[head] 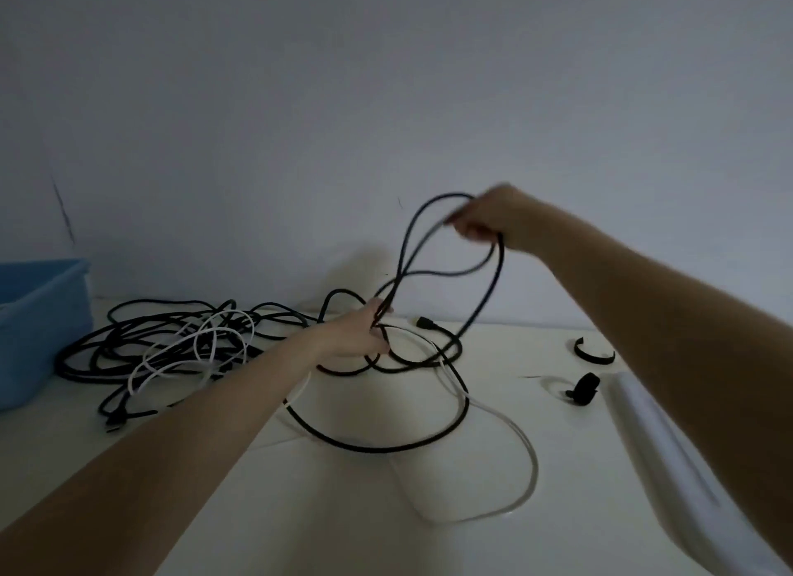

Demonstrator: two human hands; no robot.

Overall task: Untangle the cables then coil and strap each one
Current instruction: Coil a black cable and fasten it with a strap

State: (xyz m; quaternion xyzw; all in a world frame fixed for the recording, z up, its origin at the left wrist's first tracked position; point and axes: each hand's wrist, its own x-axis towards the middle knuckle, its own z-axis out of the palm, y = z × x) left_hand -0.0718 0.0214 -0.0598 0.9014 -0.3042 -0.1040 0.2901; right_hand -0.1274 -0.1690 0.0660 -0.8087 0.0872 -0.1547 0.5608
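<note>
A blue bin [40, 322] sits at the far left edge of the pale worktop [300, 511], against the wall [300, 103]. Just right of it lies the tangle [171, 339]: several black cables in loose overlapping loops with a thin white cable [201, 348] woven through them. Black plug ends [118, 421] stick out at the tangle's near left corner.

The left hand [356, 333] reaches forward over the middle of the worktop, its fingers [377, 314] curled and clamped on strands of a black cable [489, 283] where two of its loops cross. From that grip the cable rises to the right hand [485, 217], which is held higher and further right, in front of the wall; its fingers are closed around the top of the loops, though motion blur hides how each finger lies. The rest of this cable drops back to the worktop and sweeps in a wide arc [386, 444] near the front, with a plug [427, 323] lying just behind the left hand.

A second white cable [530, 455] curves across the worktop in front of the black arc, crossing it.

Further right, well apart from the cables, lie two black straps: one an open curve [594, 354], one rolled [583, 389]. A long white object [656, 438] lies beneath the right forearm.
</note>
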